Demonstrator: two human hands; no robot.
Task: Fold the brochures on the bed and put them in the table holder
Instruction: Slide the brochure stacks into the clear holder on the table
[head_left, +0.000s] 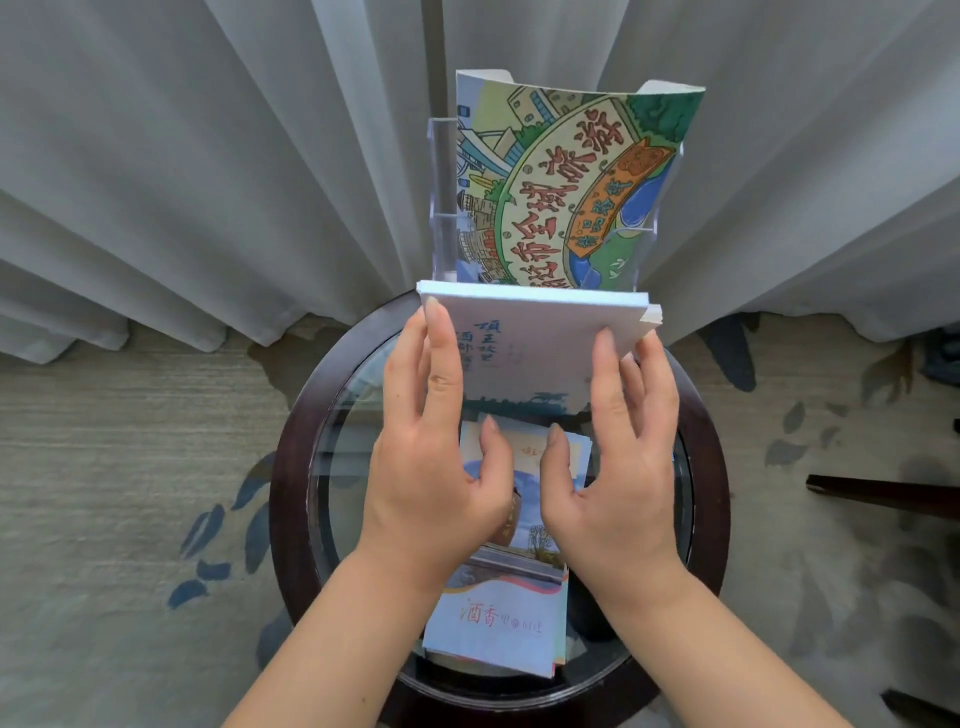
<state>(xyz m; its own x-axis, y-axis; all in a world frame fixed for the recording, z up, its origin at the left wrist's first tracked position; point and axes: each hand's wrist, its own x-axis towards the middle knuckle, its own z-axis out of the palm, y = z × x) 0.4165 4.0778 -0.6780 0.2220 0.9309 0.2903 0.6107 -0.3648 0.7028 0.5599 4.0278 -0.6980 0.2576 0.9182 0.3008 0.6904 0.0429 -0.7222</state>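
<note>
A clear acrylic holder (440, 208) stands at the far side of a round glass-topped table (291, 467). A colourful cartoon-map brochure (561, 176) stands in its back slot, bowed at the top. I hold a folded white brochure (524, 353) with blue lettering just in front of the holder's base. My left hand (436, 467) grips its left edge and my right hand (618, 467) its right edge, fingers spread. Under my hands, a stack of folded brochures (498, 623) lies on the glass.
Grey curtains (208, 182) hang close behind the table. The floor has a grey carpet (104, 467) with blue leaf marks. A dark wooden furniture leg (883, 493) juts in at the right.
</note>
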